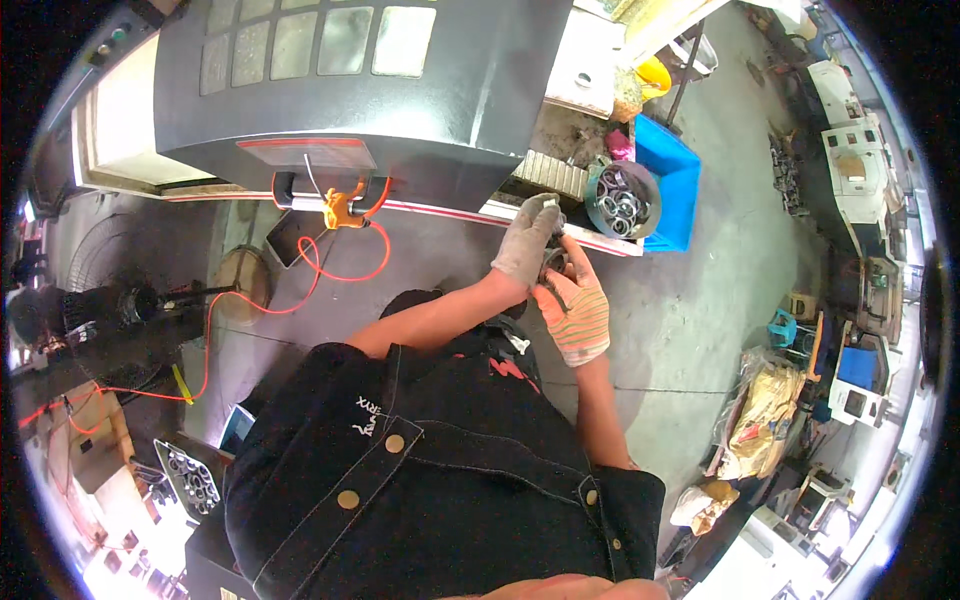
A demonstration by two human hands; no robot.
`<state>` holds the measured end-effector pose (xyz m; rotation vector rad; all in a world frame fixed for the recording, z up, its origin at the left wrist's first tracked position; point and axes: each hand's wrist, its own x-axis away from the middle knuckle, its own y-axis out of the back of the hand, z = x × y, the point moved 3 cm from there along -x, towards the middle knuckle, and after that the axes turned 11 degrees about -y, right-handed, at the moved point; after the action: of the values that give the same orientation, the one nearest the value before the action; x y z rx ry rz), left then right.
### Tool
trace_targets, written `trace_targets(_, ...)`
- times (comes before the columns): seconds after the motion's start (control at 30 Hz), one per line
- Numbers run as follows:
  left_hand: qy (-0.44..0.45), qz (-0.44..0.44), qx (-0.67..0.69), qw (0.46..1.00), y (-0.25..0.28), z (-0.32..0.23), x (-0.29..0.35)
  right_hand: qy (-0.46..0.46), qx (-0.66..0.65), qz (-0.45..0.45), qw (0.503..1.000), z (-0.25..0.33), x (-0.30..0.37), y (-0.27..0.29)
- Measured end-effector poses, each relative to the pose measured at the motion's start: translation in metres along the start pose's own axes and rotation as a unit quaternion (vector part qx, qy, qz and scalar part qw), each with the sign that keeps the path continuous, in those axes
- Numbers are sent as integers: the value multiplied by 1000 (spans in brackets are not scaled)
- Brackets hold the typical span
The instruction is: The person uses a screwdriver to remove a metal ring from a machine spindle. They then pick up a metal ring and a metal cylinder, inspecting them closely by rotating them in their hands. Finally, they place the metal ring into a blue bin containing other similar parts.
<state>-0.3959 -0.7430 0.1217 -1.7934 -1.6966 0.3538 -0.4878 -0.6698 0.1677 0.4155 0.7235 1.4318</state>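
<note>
My left hand (527,242), in a grey work glove, is raised in front of me with its fingers closed. My right hand (574,312), in a white glove with orange stripes, is closed just beside and below it. Between the two hands sits a small dark metal part (553,264), perhaps ring-shaped, gripped by both and mostly covered by the gloves. Just beyond them to the right stands a round metal bucket (596,213) with several metal rings (622,200) inside. The bucket rests by the edge of the machine bench.
A dark grey machine door (450,100) fills the far left. An orange air gun (343,206) hangs there on a red hose (318,262). Beside the bucket is a blue crate (682,200). A fan (100,280) stands at left; a tray of rings (192,480) lies lower left.
</note>
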Motion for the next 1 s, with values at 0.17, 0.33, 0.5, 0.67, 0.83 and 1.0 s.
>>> trace_targets(0.17,46,66,-25,996,5,11,0,109,169,9,980,16,-3,16)
trace_targets(0.33,209,99,86,969,18,27,8,76,145,39,986,13,2,22)
trace_targets(0.5,58,282,45,957,40,49,9,4,-135,-73,988,10,-2,42)
trace_targets(0.67,-87,264,-125,953,9,-40,45,-1,-28,3,1000,58,-23,74)
trace_targets(0.83,-4,188,-66,980,8,-56,60,120,77,75,987,85,-37,74)
trace_targets(1.0,4,129,-19,991,14,-54,59,53,87,185,977,100,-49,61)
